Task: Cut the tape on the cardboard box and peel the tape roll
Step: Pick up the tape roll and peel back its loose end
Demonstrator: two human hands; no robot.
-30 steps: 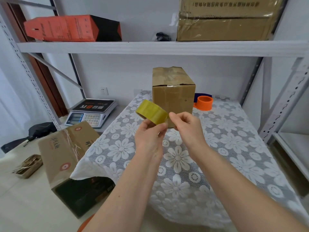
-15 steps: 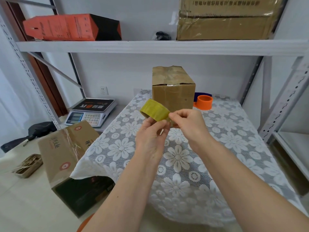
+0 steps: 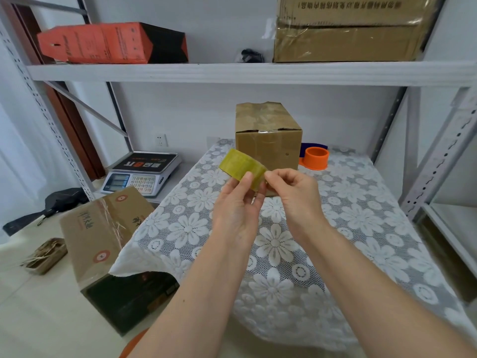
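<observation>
A yellowish tape roll (image 3: 240, 164) is held above the table in my left hand (image 3: 236, 210), thumb pressed on its outer face. My right hand (image 3: 294, 195) pinches at the roll's right edge with thumb and forefinger. Whether a tape end is lifted is hidden by the fingers. Behind the hands stands the small cardboard box (image 3: 268, 136), upright, with clear tape across its top seam. No cutter shows in either hand.
An orange tape dispenser (image 3: 315, 158) lies right of the box on the lace-covered table (image 3: 361, 228). A scale (image 3: 142, 174) and a brown carton (image 3: 103, 228) sit at the left. A shelf (image 3: 258, 72) overhead carries an orange box (image 3: 103, 43) and a large carton (image 3: 348, 29).
Both hands have carried the tape roll slightly up and to the right, closer to the cardboard box. The right fingers keep pinching at the roll's edge.
</observation>
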